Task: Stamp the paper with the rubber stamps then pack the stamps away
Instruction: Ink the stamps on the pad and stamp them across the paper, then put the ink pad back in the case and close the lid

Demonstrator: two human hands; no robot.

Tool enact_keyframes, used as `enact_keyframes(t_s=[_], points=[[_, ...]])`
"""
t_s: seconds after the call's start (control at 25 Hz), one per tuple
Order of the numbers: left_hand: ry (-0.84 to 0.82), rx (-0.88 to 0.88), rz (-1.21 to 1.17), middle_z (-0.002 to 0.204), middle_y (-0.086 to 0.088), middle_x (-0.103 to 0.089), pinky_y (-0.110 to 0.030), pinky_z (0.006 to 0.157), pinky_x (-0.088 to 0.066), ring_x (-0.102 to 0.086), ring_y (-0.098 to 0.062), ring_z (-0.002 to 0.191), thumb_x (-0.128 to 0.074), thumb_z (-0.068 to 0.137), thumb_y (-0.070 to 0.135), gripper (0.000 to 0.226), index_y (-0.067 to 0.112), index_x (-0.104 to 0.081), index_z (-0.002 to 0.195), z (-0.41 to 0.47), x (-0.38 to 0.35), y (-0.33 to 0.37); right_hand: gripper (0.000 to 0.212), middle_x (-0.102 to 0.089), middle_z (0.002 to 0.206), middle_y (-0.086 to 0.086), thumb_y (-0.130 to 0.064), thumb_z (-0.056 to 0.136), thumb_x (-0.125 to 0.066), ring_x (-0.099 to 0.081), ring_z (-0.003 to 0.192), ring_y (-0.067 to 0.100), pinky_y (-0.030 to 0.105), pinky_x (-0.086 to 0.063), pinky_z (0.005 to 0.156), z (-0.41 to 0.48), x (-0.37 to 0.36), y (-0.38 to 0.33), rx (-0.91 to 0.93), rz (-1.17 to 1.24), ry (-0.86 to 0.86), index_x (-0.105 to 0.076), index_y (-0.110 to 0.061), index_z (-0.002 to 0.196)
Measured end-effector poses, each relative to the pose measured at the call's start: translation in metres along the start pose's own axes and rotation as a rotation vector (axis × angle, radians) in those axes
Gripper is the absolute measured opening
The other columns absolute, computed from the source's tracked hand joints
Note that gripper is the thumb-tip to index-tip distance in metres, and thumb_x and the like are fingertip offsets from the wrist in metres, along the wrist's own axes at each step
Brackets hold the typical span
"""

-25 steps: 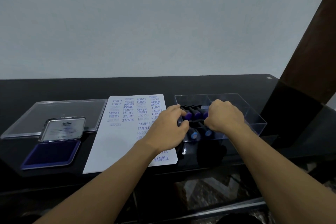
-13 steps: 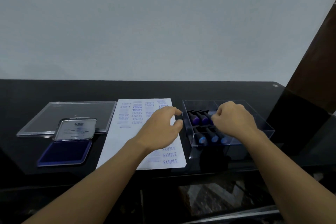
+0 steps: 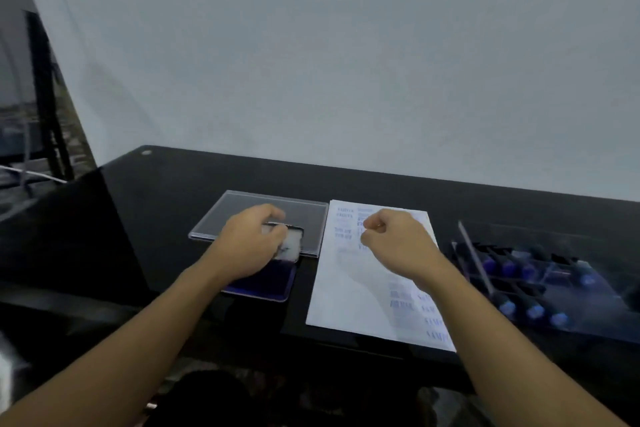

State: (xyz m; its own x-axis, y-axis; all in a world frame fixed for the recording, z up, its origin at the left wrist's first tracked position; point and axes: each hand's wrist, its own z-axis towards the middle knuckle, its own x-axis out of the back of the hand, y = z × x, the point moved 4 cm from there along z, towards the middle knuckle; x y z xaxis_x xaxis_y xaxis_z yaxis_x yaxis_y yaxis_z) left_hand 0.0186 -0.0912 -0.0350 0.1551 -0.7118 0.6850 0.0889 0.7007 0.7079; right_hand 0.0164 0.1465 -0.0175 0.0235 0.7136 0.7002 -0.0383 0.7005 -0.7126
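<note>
- Black glossy table (image 3: pixel 173 191) runs across the view, with a pale wall behind it.
- Clear cover (image 3: pixel 249 208) lies flat at the back left of the table. Its near edge is just behind the ink pad.
- Ink pad (image 3: pixel 270 284) sits open in front of the cover, its blue-violet face showing below the wrist.
- Pad lid (image 3: pixel 291 246) stands up from the pad's far edge. It is whitish and blurred.
- Left hand (image 3: pixel 249 243) is on the pad lid. Its fingers (image 3: pixel 273 215) curl over the lid's top edge and grip it, and the palm covers the lid's left part.
- Paper (image 3: pixel 349 288) lies just right of the pad, with blue stamped words along its top and lower right.
- Right hand (image 3: pixel 394 243) hovers over the upper part of the paper. Its fingers are curled into a loose fist with the thumb against the forefinger, and nothing shows in it.
- Box (image 3: pixel 588 305), clear, lies at the far right, apart from the paper.
- Stamps (image 3: pixel 509 267) lie in rows inside the box, dark handles with blue ends, well away from both hands.
</note>
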Motion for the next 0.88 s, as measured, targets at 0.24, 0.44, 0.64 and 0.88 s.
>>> enact_keyframes(t_s=[0.24, 0.44, 0.64, 0.88], points=[[0.036, 0.159, 0.018, 0.114, 0.008, -0.060, -0.024, 0.081, -0.039, -0.054, -0.008, 0.100, -0.057, 0.089, 0.028, 0.030, 0.026, -0.061, 0.119, 0.001, 0.028, -0.065, 0.046, -0.059, 0.136, 0.002, -0.022, 0.095, -0.057, -0.055, 0.118, 0.020, 0.028, -0.044, 0.091, 0.006, -0.079, -0.038, 0.097, -0.048, -0.186, -0.052, -0.016, 0.140], [-0.014, 0.145, -0.138, 0.112, 0.014, -0.065, -0.028, 0.091, -0.047, -0.059, -0.001, 0.100, -0.058, 0.089, 0.030, 0.032, 0.028, -0.061, 0.120, 0.005, 0.017, -0.074, 0.032, -0.065, 0.113, 0.002, -0.019, 0.095, -0.056, -0.059, 0.088, 0.013, 0.020, -0.046, 0.064, 0.012, -0.103, -0.051, 0.080, -0.047, -0.153, -0.054, -0.016, 0.127], [0.151, 0.135, -0.350, 0.095, 0.013, -0.070, -0.036, 0.085, -0.052, -0.065, -0.004, 0.091, -0.053, 0.089, 0.038, 0.019, 0.031, -0.067, 0.099, -0.004, 0.024, -0.083, 0.029, -0.063, 0.110, -0.008, -0.020, 0.097, -0.053, -0.059, 0.091, 0.008, 0.016, -0.043, 0.068, 0.006, -0.101, -0.055, 0.079, 0.104, -0.060, -0.054, -0.022, 0.126], [0.174, 0.212, -0.270, 0.087, 0.013, -0.071, -0.039, 0.080, -0.053, -0.066, -0.009, 0.084, -0.048, 0.088, 0.043, 0.023, 0.031, -0.068, 0.087, -0.023, 0.048, -0.094, 0.027, -0.066, 0.116, -0.005, -0.024, 0.093, -0.051, -0.065, 0.105, 0.018, 0.042, -0.051, 0.098, -0.006, -0.098, -0.047, -0.027, 0.175, -0.039, -0.058, -0.025, 0.119]])
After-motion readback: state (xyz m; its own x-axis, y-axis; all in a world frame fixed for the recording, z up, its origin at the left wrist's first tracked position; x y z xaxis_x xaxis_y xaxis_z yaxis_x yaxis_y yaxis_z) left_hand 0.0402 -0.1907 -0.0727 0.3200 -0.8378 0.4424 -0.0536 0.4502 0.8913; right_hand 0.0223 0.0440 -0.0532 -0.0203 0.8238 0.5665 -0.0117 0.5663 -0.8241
